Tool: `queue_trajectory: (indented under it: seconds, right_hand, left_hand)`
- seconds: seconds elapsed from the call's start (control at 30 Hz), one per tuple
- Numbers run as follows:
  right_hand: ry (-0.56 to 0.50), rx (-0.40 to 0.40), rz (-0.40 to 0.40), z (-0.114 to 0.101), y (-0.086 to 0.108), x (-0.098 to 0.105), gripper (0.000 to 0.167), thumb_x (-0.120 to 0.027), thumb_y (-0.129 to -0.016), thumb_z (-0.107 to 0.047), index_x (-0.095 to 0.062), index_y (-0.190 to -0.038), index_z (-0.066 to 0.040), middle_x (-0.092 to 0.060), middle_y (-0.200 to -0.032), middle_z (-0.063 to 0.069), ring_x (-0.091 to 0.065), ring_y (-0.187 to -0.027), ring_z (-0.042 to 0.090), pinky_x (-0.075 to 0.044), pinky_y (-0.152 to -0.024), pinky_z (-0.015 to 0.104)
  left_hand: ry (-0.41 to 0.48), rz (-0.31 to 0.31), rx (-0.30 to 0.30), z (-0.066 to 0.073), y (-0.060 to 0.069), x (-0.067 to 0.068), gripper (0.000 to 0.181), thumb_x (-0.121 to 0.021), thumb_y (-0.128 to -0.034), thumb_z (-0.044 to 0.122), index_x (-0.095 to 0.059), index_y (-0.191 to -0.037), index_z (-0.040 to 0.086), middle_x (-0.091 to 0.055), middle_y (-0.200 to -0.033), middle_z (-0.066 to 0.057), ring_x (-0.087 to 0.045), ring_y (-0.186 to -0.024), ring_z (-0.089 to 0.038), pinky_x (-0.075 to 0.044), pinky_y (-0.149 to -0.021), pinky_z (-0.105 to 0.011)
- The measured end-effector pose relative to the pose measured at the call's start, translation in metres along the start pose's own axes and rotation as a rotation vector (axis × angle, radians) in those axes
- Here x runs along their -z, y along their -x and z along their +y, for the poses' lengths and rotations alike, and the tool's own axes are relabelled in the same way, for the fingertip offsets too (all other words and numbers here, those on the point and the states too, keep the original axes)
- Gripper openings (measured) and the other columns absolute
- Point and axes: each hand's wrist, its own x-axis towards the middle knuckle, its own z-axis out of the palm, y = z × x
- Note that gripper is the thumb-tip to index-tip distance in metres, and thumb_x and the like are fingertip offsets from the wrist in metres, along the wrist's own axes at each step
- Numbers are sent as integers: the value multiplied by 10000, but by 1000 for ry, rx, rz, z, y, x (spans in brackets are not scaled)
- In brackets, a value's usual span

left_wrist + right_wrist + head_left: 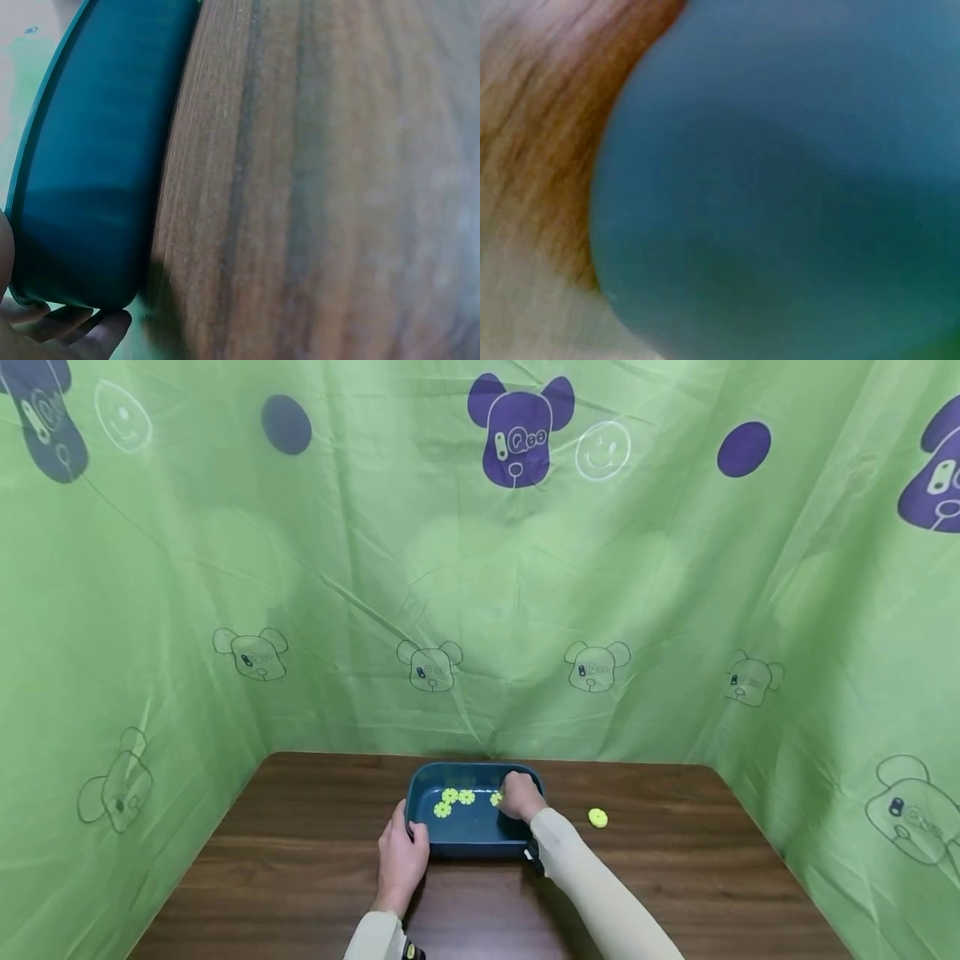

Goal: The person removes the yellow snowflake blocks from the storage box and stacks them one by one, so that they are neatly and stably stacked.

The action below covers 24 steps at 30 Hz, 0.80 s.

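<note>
A dark blue-green rectangular tray [480,848] stands on the table. My left hand [403,860] grips its left front corner, thumb at the rim and fingers against the outer side; in the left wrist view the fingertips [112,330] curl round the tray wall [97,165]. Inside lie several yellow-green flower-shaped discs [442,810], grouped toward the left. Reaching over the right side, my right hand [521,795] has its fingers curled down at another such disc [496,798], partly hidden, which it appears to pinch. The right wrist view shows only the blurred tray [780,150].
One more yellow-green disc, or a small stack of them [597,817], lies on the brown wooden table [660,860] to the right of the tray. Green printed curtains [510,610] hang behind the table and on both sides.
</note>
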Motion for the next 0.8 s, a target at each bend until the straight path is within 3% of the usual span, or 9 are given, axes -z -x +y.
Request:
queue_trajectory:
  seconds: [0.37,0.8]
  right_hand:
    - [-20,-95,-69,-1,-3,-2,562,-658,-868,-21,-272,-496,-192,-142,-504,-75,-190,-468,125,-292,-484,290]
    - [-59,-24,-8,-1,0,-1,594,-711,-816,1,-234,-521,-193,-99,-548,-73,-89,-517,129,-193,-492,286]
  left_hand:
    - [18,-19,4,-1,0,2,507,-506,-982,118,-475,-1468,-23,-558,-1432,-251,-574,-1286,-401,-457,-1066,-561]
    - [-3,-12,-13,-2,-3,1,499,-508,-986,131,-484,-1463,-13,-574,-1409,-254,-588,-1266,-404,-473,-1044,-560]
